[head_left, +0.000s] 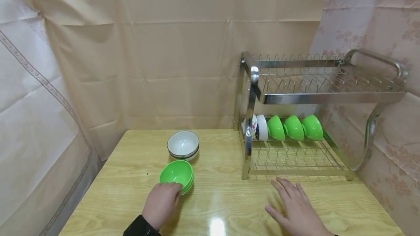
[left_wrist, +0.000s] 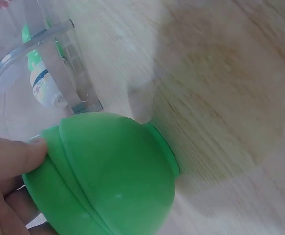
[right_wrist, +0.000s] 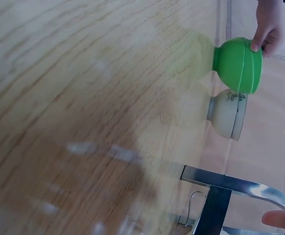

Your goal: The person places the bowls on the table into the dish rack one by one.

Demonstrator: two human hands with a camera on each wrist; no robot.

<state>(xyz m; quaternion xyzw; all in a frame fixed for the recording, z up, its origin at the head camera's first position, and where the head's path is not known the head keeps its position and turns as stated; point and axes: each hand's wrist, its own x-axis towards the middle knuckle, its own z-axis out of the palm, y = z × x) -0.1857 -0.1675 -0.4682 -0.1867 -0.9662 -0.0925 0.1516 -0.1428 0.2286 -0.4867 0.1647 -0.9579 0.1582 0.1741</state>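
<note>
My left hand (head_left: 163, 202) pinches the near rim of a nested stack of green bowls (head_left: 177, 173) standing on the table. In the left wrist view the thumb (left_wrist: 22, 155) lies on the outside of the green bowls (left_wrist: 118, 171), with other fingers behind the rim. Just behind them stands a stack of white bowls (head_left: 183, 144) with dark rims. My right hand (head_left: 295, 207) hovers at the front of the dish rack, fingers spread, holding nothing. In the right wrist view only parts of its fingers (right_wrist: 279, 219) show at the right edge.
A two-tier metal dish rack (head_left: 328, 98) stands on the right of the wooden table (head_left: 108, 196). On its lower tier, several bowls sit tilted in a row: white bowls (head_left: 262, 127) at the left, then green bowls (head_left: 293, 128). Cloth curtains (head_left: 183, 54) hang behind and at both sides.
</note>
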